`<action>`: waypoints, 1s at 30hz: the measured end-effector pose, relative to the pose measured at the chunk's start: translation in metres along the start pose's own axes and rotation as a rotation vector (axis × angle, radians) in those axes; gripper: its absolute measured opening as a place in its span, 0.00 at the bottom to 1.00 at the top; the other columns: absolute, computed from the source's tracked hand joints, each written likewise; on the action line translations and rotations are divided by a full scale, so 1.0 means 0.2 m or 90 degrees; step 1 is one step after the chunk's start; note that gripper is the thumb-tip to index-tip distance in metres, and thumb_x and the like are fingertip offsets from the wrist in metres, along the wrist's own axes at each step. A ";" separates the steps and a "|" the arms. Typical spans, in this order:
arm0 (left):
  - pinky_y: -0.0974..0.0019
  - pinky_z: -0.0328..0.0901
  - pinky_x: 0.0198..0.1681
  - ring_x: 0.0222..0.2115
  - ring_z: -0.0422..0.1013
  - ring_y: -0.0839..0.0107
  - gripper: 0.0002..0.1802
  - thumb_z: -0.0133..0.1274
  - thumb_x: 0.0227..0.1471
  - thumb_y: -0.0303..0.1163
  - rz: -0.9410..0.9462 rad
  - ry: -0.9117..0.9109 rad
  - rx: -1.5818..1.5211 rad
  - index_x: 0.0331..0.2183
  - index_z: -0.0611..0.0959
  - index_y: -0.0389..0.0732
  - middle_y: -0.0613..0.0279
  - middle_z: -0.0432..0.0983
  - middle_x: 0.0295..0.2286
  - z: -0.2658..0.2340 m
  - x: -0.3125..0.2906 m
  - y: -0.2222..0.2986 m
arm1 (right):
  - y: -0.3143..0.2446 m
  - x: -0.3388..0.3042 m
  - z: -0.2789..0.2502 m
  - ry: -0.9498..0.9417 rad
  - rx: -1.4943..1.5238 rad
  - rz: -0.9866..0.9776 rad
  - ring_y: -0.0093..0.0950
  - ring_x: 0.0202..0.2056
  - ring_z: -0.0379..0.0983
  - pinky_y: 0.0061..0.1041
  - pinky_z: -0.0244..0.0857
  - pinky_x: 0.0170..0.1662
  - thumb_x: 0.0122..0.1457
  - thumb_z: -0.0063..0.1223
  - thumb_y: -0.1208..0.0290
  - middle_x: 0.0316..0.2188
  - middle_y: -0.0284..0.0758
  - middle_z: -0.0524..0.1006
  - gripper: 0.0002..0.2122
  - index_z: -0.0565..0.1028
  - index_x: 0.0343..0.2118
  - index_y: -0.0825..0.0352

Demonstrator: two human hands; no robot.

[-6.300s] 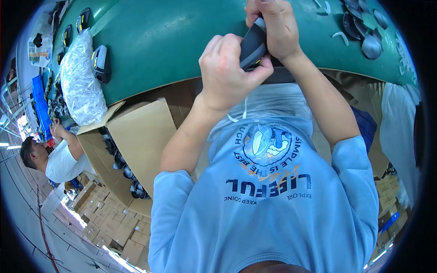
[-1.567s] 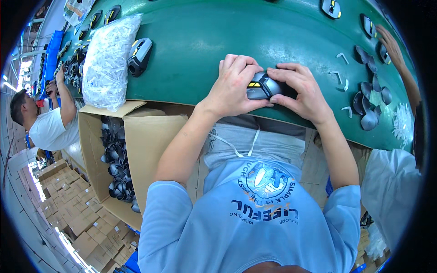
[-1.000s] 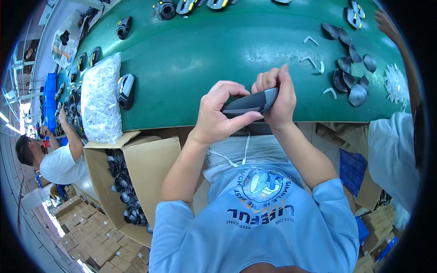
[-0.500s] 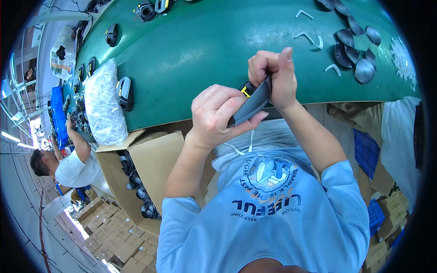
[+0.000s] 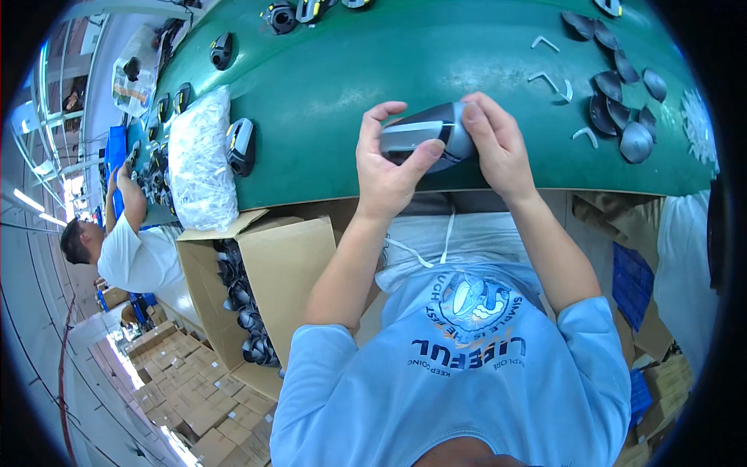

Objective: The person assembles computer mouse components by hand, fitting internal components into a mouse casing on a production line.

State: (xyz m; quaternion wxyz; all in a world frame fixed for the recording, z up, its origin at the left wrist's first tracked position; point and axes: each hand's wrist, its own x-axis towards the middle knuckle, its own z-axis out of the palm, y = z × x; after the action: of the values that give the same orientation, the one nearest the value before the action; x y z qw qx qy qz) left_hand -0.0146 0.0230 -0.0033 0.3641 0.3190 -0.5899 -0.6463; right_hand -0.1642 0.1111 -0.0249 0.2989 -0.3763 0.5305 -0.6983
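Note:
Between both hands, over the front edge of the green table (image 5: 327, 148), is a rounded dark grey plastic housing (image 5: 447, 117) with a light grey stripe along its top. My left hand (image 5: 389, 171) grips the striped end, thumb on the near side and fingers round the far side. My right hand (image 5: 502, 148) is closed on the smooth grey end, its thumb pressing from above. The fingertips underneath are hidden. A similar housing (image 5: 242, 146) with a light stripe lies on the table to the left.
Curved grey shells (image 5: 637, 142) and pale V-shaped strips (image 5: 585, 138) lie at the right. A clear plastic bag of parts (image 5: 204, 159) lies at the left table edge, above an open carton (image 5: 288, 272) holding dark shells. Another person (image 5: 140, 257) works at the far left.
The housing has turned over in my hands; its light stripe now faces up and the yellow part is out of sight. My right thumb has come down onto it. The whole view has shifted slightly.

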 end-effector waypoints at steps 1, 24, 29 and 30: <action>0.67 0.74 0.37 0.32 0.77 0.72 0.31 0.78 0.45 0.37 0.004 0.007 0.000 0.45 0.79 0.35 0.65 0.79 0.31 -0.01 0.01 0.01 | -0.02 -0.02 -0.04 -0.029 -0.042 0.039 0.17 0.30 0.62 0.20 0.58 0.34 0.74 0.49 0.64 0.26 0.25 0.70 0.13 0.74 0.36 0.70; 0.60 0.74 0.34 0.29 0.79 0.61 0.50 0.84 0.22 0.58 0.086 -0.008 0.477 0.35 0.71 0.36 0.50 0.79 0.29 -0.09 0.07 -0.01 | -0.04 -0.07 -0.09 -0.127 -0.219 0.000 0.36 0.42 0.81 0.33 0.75 0.49 0.50 0.77 0.58 0.39 0.43 0.81 0.32 0.73 0.50 0.72; 0.60 0.75 0.37 0.32 0.79 0.61 0.54 0.83 0.24 0.59 0.117 0.007 0.485 0.40 0.71 0.32 0.48 0.80 0.31 -0.09 0.10 -0.04 | -0.01 -0.05 -0.07 -0.100 -0.229 -0.031 0.34 0.37 0.82 0.32 0.75 0.43 0.50 0.77 0.56 0.36 0.43 0.81 0.31 0.73 0.49 0.73; 0.60 0.75 0.37 0.31 0.79 0.58 0.54 0.83 0.24 0.59 0.126 0.015 0.491 0.40 0.71 0.31 0.46 0.80 0.31 -0.08 0.09 -0.02 | -0.01 -0.05 -0.07 -0.100 -0.229 -0.021 0.34 0.37 0.82 0.32 0.75 0.43 0.50 0.77 0.56 0.36 0.43 0.81 0.31 0.73 0.49 0.73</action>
State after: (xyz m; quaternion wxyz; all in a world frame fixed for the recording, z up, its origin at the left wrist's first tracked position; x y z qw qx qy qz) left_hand -0.0113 0.0005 -0.0089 0.2846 0.3812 -0.8130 -0.3357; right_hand -0.1703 0.1264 -0.0278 0.2562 -0.4854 0.6155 -0.5656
